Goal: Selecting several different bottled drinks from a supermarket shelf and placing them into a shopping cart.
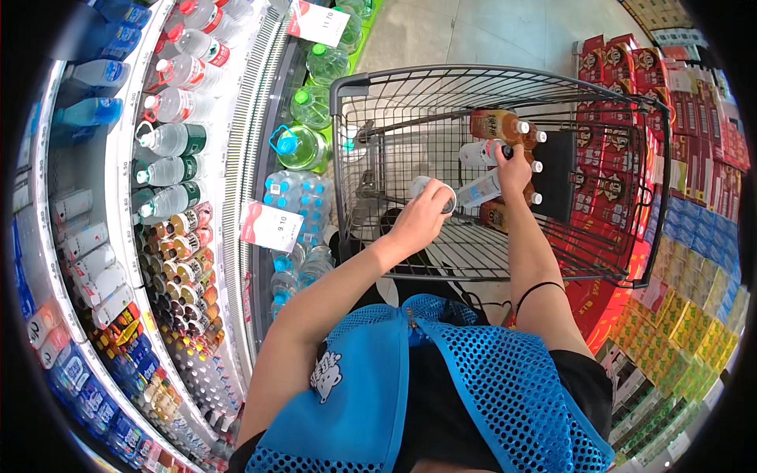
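Observation:
My left hand [421, 216] is closed around a white bottle [421, 185] with a dark cap, over the near left part of a wire shopping cart [414, 275]. Farther right, my right hand [514, 171] grips the dark cap end of a white bottle [478, 154] inside the cart. Just below that hand lies another white bottle or can [479, 188]; whether the hand also touches it, I cannot tell. Brown drink bottles with white caps [492, 124] lie beside and partly beneath my right hand, near the dark panel [553, 171] of the cart.
Shelves of bottled drinks [171, 139] run along the left, with large green-capped bottles [312, 106] and blue-capped water packs [310, 204] at floor level. Price cards [272, 226] stick out from the shelf edge. Stacked red cartons [606, 136] and yellow boxes [674, 319] stand to the right.

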Motion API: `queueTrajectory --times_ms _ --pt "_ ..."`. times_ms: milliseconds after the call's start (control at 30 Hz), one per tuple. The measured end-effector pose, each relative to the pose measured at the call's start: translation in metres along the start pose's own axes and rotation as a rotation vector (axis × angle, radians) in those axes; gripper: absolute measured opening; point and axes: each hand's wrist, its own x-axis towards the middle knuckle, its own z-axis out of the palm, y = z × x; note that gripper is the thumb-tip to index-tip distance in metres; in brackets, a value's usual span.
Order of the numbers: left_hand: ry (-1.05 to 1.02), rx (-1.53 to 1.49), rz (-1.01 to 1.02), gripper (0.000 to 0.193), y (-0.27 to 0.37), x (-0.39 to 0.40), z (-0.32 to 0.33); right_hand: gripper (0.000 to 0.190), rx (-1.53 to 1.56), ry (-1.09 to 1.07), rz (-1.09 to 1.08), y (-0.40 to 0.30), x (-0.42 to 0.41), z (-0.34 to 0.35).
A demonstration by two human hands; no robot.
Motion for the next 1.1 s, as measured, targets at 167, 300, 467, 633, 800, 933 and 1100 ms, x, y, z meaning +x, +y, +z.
queueTrajectory --times_ms 167,300,467,633,800,933,1100 --pt "-0.066 -0.002 0.010 0.031 -0.006 0.025 0.027 0.046 0.031 0.085 0.157 0.024 0.003 0.024" --pt "-0.109 0.004 0.048 0.033 -0.017 0.042 0.057 0.046 0.053 0.086 0.250 0.026 -0.009 0.034" --pt "-0.159 -0.003 0.074 0.038 -0.033 0.050 0.102 0.046 0.190 0.066 0.407 0.040 -0.008 0.035" --pt "-0.246 -0.043 0.099 0.039 -0.033 0.051 0.138 0.048 0.184 0.049 0.507 0.049 -0.001 0.034" --pt "-0.274 -0.054 0.043 0.038 -0.050 0.054 0.173 0.050 0.200 -0.070 0.498 0.051 0.002 0.031" --pt "-0.214 -0.028 0.030 0.035 -0.063 0.067 0.201 0.052 0.200 -0.198 0.434 0.068 0.010 0.022" --pt "-0.270 0.006 -0.087 0.036 -0.067 0.086 0.230 0.051 0.225 -0.369 0.367 0.076 0.011 0.012"
